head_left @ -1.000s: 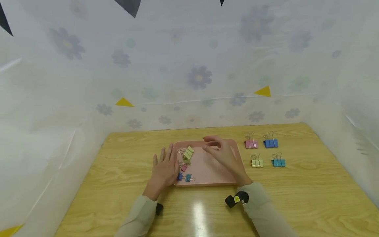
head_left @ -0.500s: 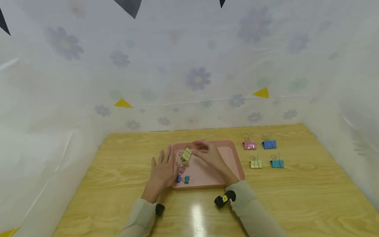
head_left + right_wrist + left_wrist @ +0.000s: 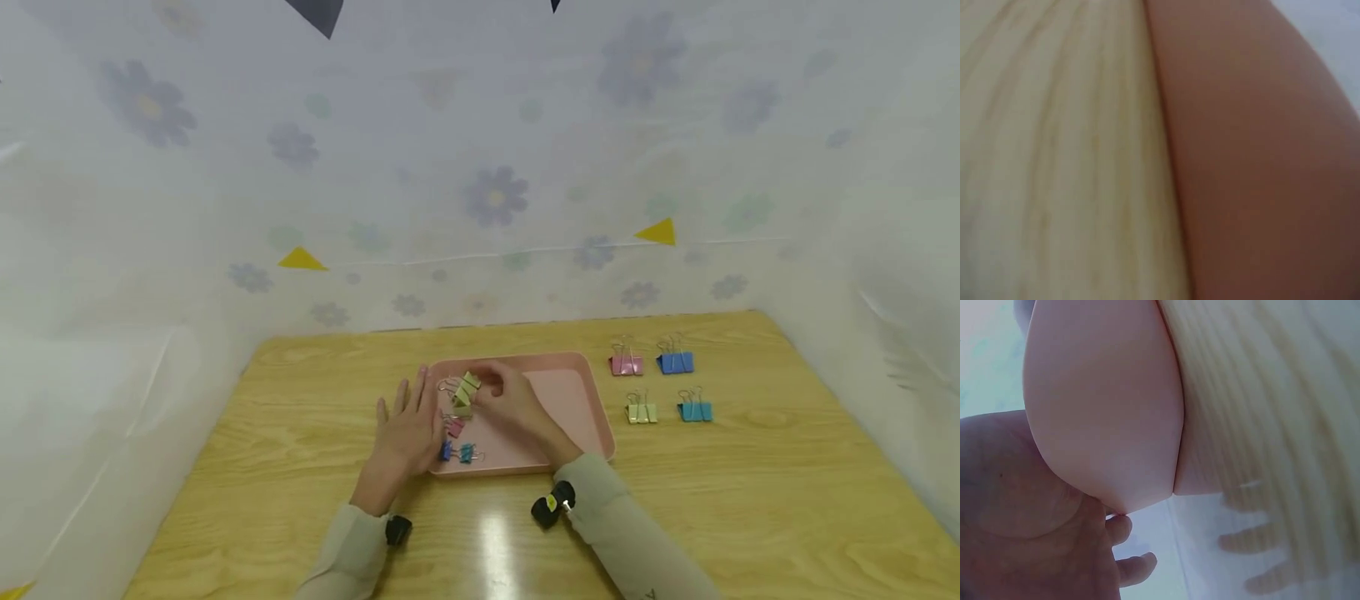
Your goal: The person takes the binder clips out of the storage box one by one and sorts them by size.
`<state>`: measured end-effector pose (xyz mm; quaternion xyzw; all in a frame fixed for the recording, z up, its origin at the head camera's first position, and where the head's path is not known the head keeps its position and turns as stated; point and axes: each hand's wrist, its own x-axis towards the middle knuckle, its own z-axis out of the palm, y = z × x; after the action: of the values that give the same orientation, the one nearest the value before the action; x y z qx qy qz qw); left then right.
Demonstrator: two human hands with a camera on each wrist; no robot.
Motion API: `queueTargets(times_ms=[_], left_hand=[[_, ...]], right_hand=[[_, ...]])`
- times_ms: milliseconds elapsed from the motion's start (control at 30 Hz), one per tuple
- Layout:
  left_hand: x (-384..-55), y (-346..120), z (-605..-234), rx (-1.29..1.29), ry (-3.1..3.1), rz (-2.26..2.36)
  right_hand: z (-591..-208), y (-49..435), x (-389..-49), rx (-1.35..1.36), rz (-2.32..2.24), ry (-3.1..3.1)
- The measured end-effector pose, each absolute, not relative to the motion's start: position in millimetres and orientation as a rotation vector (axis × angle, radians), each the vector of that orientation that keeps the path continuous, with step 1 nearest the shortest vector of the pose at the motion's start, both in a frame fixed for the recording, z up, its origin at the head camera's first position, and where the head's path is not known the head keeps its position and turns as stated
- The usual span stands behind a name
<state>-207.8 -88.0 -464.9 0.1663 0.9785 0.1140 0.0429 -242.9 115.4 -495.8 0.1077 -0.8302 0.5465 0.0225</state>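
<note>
My left hand rests with straight fingers along the left side of a pink tray. In the left wrist view, the palm lies against the tray's outer wall. My right hand reaches over the tray, its thumb and index finger pinching a yellow binder clip at the tray's left side. Below that clip lie another yellow clip, a small pink clip, a small blue clip and a small teal clip. The right wrist view shows no fingers.
Right of the tray, on the wooden table, stand a pink binder clip, a blue one, a pale yellow one and a teal one. A flowered white curtain surrounds the table's back and sides.
My right hand has moved left across the tray to the yellow binder clip, its fingers closing on it. The left hand has stayed at the tray's side.
</note>
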Motion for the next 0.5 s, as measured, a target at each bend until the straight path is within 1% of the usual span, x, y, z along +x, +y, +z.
queueTargets(times_ms=[200, 500], left_hand=[[-205.8, -90.7, -465.4, 0.476, 2.975, 0.361], [-206.8, -81.1, -465.1, 0.495, 2.982, 0.386]], right_hand=[[-498.9, 107.0, -244.5, 0.385, 1.569, -2.654], [-500.6, 115.8, -245.3, 0.421, 1.337, -2.728]])
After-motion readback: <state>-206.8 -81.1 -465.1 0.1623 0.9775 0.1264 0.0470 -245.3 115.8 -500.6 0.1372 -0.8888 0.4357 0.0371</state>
